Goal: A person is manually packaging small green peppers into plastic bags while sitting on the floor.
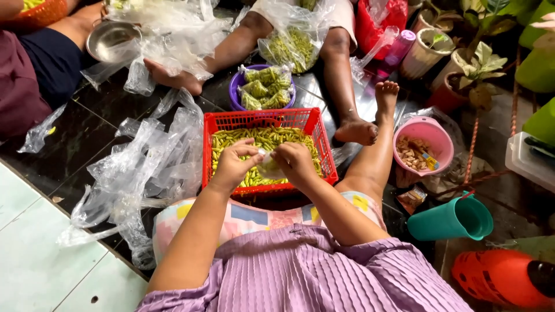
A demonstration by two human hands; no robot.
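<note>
- Purple pleated cloth (306, 271) is seen closest to the camera, with a patterned lap beneath it and both forearms reaching forward over it
- A small clear bag (267, 166) is held between the two hands, just above the near edge of the red basket (315, 124)
- The left hand (234, 164) is curled, its fingers closed on the left side of the small clear bag; the right hand (295, 162) is likewise closed, pinching the bag's right side
- The bag lies straight ahead of the body and midway between the hands, so neither hand is nearer; its long axis cannot be told, since most of it is hidden by the fingers
- Green chillies (272, 138) are spread inside the red basket, directly beyond the hands and within short reach
- A purple bowl (237, 95) holding filled little bags of chillies is set just past the far edge of the basket
- Loose clear plastic bags (144, 167) are heaped on the dark floor against the basket's left edge, leaving little free room on that side
- A bare leg is stretched along the basket's right edge, with a pink bowl (430, 130) of stems beyond it and a teal jug (451, 219) lying near the right knee
- Another person's legs and feet are set at the far side of the floor, well apart from the hands
- Open room for moving is found mainly above the basket itself
</note>
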